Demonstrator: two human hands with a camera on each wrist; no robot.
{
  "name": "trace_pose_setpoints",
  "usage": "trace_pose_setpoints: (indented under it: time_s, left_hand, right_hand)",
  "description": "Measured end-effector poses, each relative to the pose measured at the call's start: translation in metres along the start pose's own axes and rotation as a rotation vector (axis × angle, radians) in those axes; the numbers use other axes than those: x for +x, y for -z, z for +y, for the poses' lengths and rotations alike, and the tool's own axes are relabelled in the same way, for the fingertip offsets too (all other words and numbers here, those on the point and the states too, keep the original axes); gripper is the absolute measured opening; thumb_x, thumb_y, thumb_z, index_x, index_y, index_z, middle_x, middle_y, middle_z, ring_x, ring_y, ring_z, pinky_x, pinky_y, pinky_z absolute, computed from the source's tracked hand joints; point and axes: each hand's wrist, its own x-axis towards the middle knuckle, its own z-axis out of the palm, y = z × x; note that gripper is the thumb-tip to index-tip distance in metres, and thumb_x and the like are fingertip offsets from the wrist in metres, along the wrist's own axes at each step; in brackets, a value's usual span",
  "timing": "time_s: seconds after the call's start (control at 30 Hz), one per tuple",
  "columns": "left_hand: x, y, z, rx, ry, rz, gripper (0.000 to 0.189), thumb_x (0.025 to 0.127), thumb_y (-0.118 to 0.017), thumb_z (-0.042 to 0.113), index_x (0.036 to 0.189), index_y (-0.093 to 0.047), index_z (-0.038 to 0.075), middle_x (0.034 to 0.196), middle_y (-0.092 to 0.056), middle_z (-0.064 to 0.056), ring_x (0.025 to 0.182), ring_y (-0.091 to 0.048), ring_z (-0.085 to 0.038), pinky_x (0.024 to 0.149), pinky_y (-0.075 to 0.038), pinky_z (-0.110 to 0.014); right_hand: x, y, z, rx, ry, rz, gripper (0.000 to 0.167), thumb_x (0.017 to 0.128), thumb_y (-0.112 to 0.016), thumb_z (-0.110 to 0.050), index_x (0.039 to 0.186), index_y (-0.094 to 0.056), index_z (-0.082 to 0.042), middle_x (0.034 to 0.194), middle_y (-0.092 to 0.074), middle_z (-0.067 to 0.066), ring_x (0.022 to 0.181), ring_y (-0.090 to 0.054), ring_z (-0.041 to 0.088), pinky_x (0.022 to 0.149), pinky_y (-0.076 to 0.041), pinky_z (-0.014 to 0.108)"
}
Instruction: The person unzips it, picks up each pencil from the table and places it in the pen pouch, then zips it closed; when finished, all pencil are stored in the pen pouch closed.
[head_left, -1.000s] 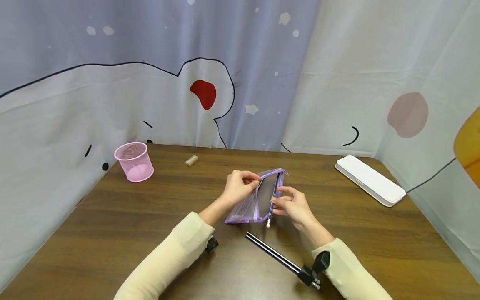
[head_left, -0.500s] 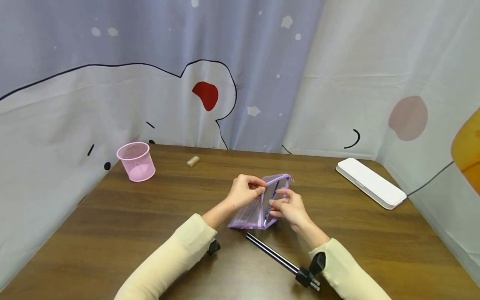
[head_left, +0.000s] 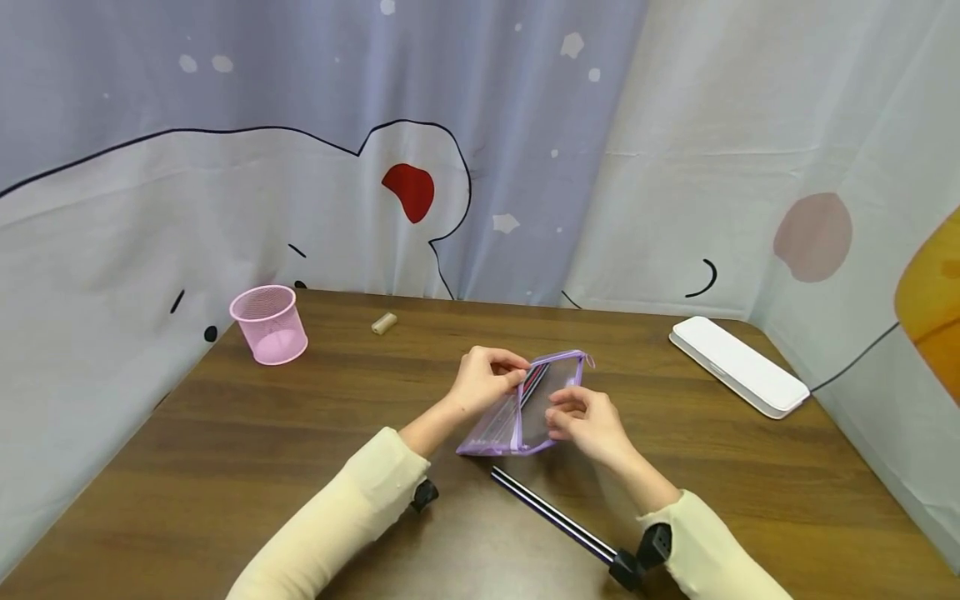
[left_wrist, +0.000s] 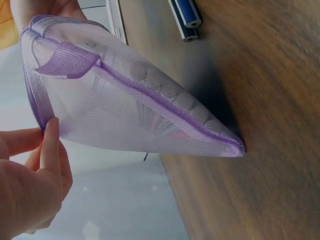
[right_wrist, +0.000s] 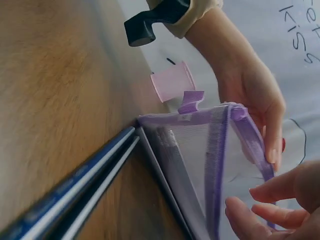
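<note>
From my distant place I saw the purple mesh pouch point(head_left: 495, 427) near the middle of the bench point(head_left: 300, 467), tilted, with its lower corner resting on the wood. The left hand point(head_left: 482, 381) pinched the rim of its mouth between thumb and finger. The right hand point(head_left: 588, 422) was just at this mouth, its fingers loosely bent, with some gap between thumb and fingertips, and I saw nothing in its hold. Whether these fingertips touched the mesh, I could not tell; in the left wrist view this hand was mostly hidden by the pouch and cut by the upper edge. Inside the pouch I made out dark pencils point(head_left: 534, 385) with a little red among them, but they were partly covered, so I could not count them. Two striped pencils point(head_left: 553, 514) lay side by side on the bench, nearer to the person; their near ends were hidden behind the black wrist camera point(head_left: 654, 546). Farther back, at left, stood a pink mesh cup point(head_left: 275, 333); to its right lay a small beige block point(head_left: 384, 323), too small to identify. A white case point(head_left: 738, 364) lay at right.
</note>
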Motion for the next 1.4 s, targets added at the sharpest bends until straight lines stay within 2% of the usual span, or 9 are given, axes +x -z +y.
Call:
trace_pose_setpoints:
  time_s: [0.1, 0.2, 0.4, 0.47, 0.63, 0.9, 1.1, 1.23, 1.4]
  left_hand:
    - [0.000, 0.001, 0.000, -0.007, 0.001, 0.003, 0.013, 0.077, -0.062, 0.003, 0.088, -0.068, -0.003, 0.077, -0.068, -0.017, 0.062, -0.064, -0.019, 0.055, -0.053, -0.022]
    - [0.000, 0.002, 0.000, 0.001, 0.005, 0.012, 0.013, 0.077, -0.062, 0.003, 0.087, -0.069, -0.002, 0.077, -0.068, -0.017, 0.060, -0.062, -0.014, 0.054, -0.052, -0.021]
    - [0.001, 0.004, 0.002, -0.010, 0.027, 0.013, 0.014, 0.077, -0.063, 0.003, 0.088, -0.068, -0.003, 0.077, -0.068, -0.016, 0.059, -0.060, -0.010, 0.055, -0.053, -0.021]
    - [0.001, 0.004, 0.002, -0.018, 0.034, 0.009, 0.014, 0.077, -0.063, 0.003, 0.088, -0.068, -0.004, 0.078, -0.068, -0.017, 0.062, -0.063, -0.018, 0.056, -0.053, -0.021]
    - [0.000, 0.005, 0.001, -0.023, 0.028, 0.007, 0.014, 0.077, -0.061, 0.003, 0.088, -0.067, -0.005, 0.078, -0.068, -0.017, 0.067, -0.064, -0.025, 0.056, -0.052, -0.020]
    - [-0.001, 0.005, 0.001, -0.034, 0.052, 0.010, 0.014, 0.077, -0.061, 0.001, 0.088, -0.067, -0.005, 0.078, -0.068, -0.017, 0.059, -0.060, -0.009, 0.056, -0.053, -0.021]
    - [-0.001, 0.004, 0.000, -0.043, 0.060, 0.017, 0.014, 0.077, -0.062, 0.001, 0.088, -0.068, -0.004, 0.079, -0.068, -0.018, 0.061, -0.061, -0.011, 0.057, -0.053, -0.022]
    - [0.000, 0.005, -0.001, -0.055, 0.065, 0.020, 0.014, 0.076, -0.063, 0.001, 0.088, -0.068, -0.003, 0.080, -0.068, -0.019, 0.063, -0.063, -0.014, 0.057, -0.053, -0.022]
    - [0.000, 0.005, -0.002, -0.044, 0.081, 0.013, 0.013, 0.076, -0.063, 0.002, 0.087, -0.069, -0.001, 0.078, -0.068, -0.017, 0.058, -0.060, -0.008, 0.055, -0.052, -0.020]
  right_hand:
    - [-0.009, 0.007, -0.001, -0.053, 0.049, -0.032, 0.026, 0.080, -0.057, 0.003, 0.102, -0.052, 0.015, 0.085, -0.061, 0.023, 0.069, -0.064, 0.021, 0.061, -0.055, 0.029]
    - [-0.021, 0.014, 0.000, -0.143, 0.116, -0.103, 0.023, 0.080, -0.059, -0.001, 0.098, -0.055, 0.013, 0.084, -0.062, 0.025, 0.067, -0.063, 0.021, 0.058, -0.054, 0.027]
    - [-0.050, 0.020, 0.005, -0.562, 0.351, -0.271, 0.012, 0.076, -0.065, -0.010, 0.086, -0.063, -0.003, 0.072, -0.064, 0.002, 0.062, -0.056, 0.001, 0.055, -0.048, 0.018]
    - [-0.060, 0.018, 0.008, -0.684, 0.434, -0.275, 0.014, 0.073, -0.067, -0.011, 0.086, -0.063, -0.006, 0.073, -0.062, -0.002, 0.062, -0.052, -0.003, 0.055, -0.045, 0.016]
    - [-0.073, 0.010, 0.016, -0.818, 0.572, -0.215, 0.022, 0.068, -0.069, -0.005, 0.089, -0.061, -0.006, 0.076, -0.059, 0.000, 0.061, -0.053, 0.002, 0.054, -0.043, 0.015]
    - [-0.079, 0.003, 0.024, -0.896, 0.550, -0.223, 0.023, 0.066, -0.062, 0.004, 0.087, -0.063, -0.008, 0.074, -0.059, -0.004, 0.065, -0.053, 0.004, 0.054, -0.043, 0.018]
    - [-0.078, 0.000, 0.026, -0.947, 0.590, -0.163, 0.028, 0.061, -0.059, 0.009, 0.082, -0.063, -0.009, 0.068, -0.057, -0.005, 0.058, -0.049, 0.004, 0.048, -0.038, 0.018]
    - [-0.077, -0.002, 0.026, -0.954, 0.559, -0.158, 0.028, 0.060, -0.057, 0.008, 0.081, -0.063, -0.010, 0.068, -0.055, -0.005, 0.057, -0.047, 0.003, 0.046, -0.036, 0.018]
    - [-0.078, -0.004, 0.028, -0.995, 0.538, -0.126, 0.024, 0.060, -0.060, 0.005, 0.078, -0.061, -0.012, 0.068, -0.053, -0.006, 0.059, -0.050, 0.007, 0.046, -0.037, 0.020]
